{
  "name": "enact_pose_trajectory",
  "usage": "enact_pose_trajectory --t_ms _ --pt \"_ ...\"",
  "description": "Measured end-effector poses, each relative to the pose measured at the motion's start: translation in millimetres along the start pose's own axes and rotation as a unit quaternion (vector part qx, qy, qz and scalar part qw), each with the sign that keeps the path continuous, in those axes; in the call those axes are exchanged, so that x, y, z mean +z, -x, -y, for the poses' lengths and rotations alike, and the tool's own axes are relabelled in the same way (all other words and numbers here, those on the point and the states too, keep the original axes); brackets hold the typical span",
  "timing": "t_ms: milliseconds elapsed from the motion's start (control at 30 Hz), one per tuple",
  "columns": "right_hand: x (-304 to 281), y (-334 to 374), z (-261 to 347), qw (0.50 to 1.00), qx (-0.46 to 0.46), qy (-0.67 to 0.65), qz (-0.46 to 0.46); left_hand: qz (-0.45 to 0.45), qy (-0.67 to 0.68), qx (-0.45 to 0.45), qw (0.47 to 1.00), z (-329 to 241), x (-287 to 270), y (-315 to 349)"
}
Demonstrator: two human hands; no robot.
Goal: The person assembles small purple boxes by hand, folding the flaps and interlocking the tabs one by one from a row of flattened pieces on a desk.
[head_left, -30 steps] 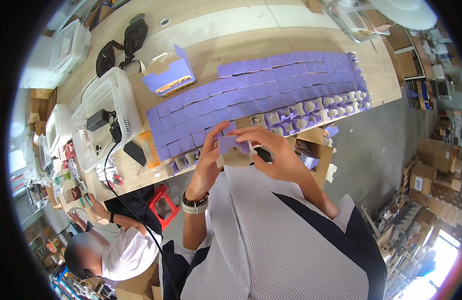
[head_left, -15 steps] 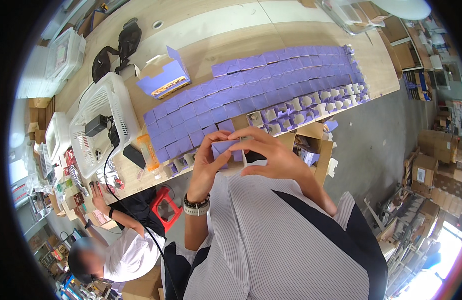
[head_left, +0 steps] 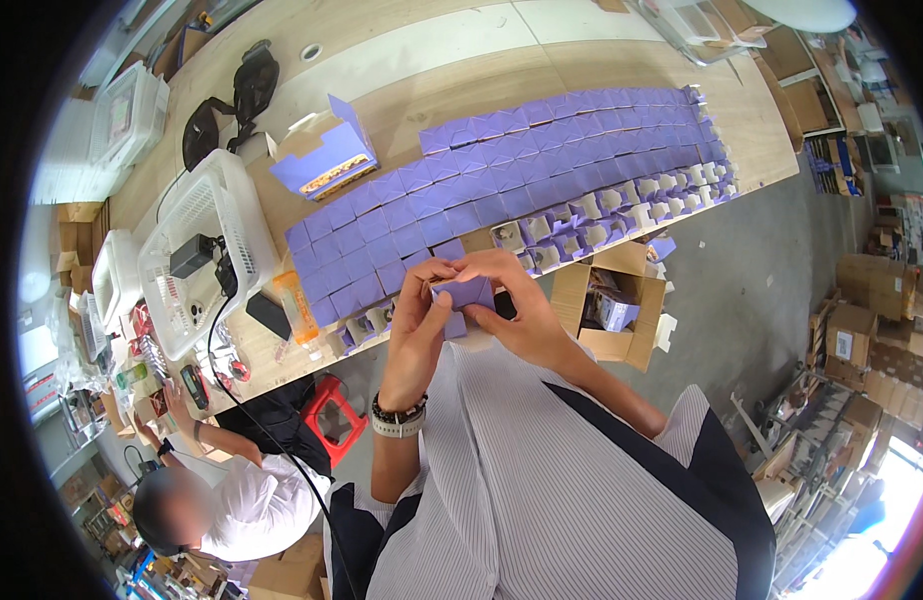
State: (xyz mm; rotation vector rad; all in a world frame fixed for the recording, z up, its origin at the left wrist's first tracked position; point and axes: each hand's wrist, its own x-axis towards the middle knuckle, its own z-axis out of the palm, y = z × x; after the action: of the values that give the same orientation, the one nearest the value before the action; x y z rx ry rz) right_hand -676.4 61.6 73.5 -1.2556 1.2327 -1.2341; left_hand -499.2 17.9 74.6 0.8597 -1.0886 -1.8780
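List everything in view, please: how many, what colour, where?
small box: 1, purple, between both hands
closed boxes: many, purple, in rows on the table
open boxes: many, purple and pale, near table edge
display box: 1, purple, beyond the rows
table: 1, pale wood, ahead
basket: 1, white, table's left
adapter: 1, black, in the basket
orange item: 1, orange, right of basket
pouch-like item: 1, black, table's far left
carton: 1, brown, right of hands
stool: 1, red, floor
co-worker: 1, white top, lower left
other clutter: uncountable, mixed colours, both sides
left hand: 1, box's left side
right hand: 1, box's right side
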Motion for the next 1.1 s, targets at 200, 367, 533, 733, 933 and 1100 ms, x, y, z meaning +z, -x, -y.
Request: enact_pose_trajectory --t_ms 200,367,533,733,933,1100 --pt "-9 -2 18 0.997 -0.051 -0.037 0.046 -0.058 0.073 0.035 0.995 8 9 0" --pt "6 1 19 0.989 -0.028 -0.146 0.002 -0.079 0.114 0.063 0.988 20 24 3" --pt "4 -5 10 0.991 -0.074 -0.111 0.019 -0.091 0.108 0.118 0.983 30 27 3" --pt "-1 -14 7 0.992 -0.113 -0.038 0.03 -0.104 0.112 0.108 0.982 23 35 5" --pt "-12 -19 3 0.985 -0.079 -0.152 -0.02 -0.061 -0.032 0.1 0.993 9 36 0" --pt "-14 -20 19 0.996 -0.027 0.014 -0.088 -0.066 -0.056 0.089 0.992 12 24 1"
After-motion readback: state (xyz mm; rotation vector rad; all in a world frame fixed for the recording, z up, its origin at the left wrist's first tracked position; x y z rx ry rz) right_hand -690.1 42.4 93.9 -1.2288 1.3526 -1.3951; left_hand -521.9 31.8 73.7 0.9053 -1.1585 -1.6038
